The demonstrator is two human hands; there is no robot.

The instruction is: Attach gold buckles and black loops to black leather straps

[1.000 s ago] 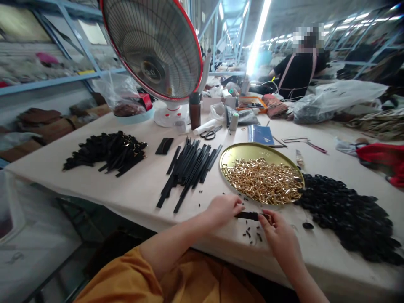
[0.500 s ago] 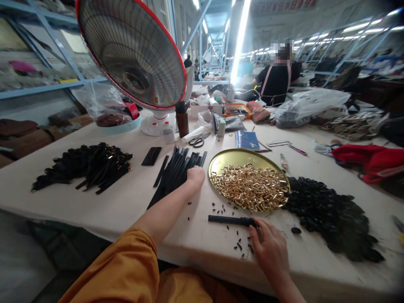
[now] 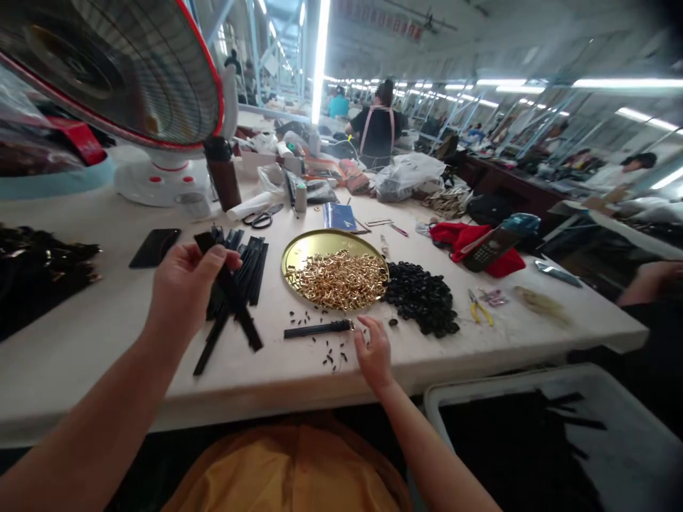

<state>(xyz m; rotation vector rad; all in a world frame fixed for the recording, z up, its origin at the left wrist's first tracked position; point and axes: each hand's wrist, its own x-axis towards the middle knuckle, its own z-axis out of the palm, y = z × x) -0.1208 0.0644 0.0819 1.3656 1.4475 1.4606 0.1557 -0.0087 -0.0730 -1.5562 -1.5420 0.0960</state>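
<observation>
My left hand point(image 3: 178, 295) pinches a flat black strap point(image 3: 239, 306) between thumb and fingers, lifted over a bundle of similar black straps point(image 3: 256, 274). At the table's front edge, my right hand point(image 3: 375, 352) has its fingers apart, beside the metal-fitted end of another strap point(image 3: 314, 331) lying flat. Whether a fingertip touches that end, I cannot tell. Behind it stands a round gold tray point(image 3: 299, 244) heaped with small gold metal pieces point(image 3: 341, 281). Black ring-like pieces point(image 3: 421, 299) are piled to the tray's right. Tiny black bits point(image 3: 329, 358) lie scattered around the flat strap.
A red-rimmed fan point(image 3: 218, 107) and a dark bottle point(image 3: 223, 174) stand at back left. Scissors point(image 3: 261, 217) and a blue booklet point(image 3: 339, 216) lie behind the tray. Yellow-handled pliers point(image 3: 480, 309) are at right, above a white bin point(image 3: 435, 398). Another person's hand point(image 3: 648, 281) shows far right.
My left hand has drawn one black strap from the bundle and raised it. My right hand has loosened from the flat strap's end. The view has swung right.
</observation>
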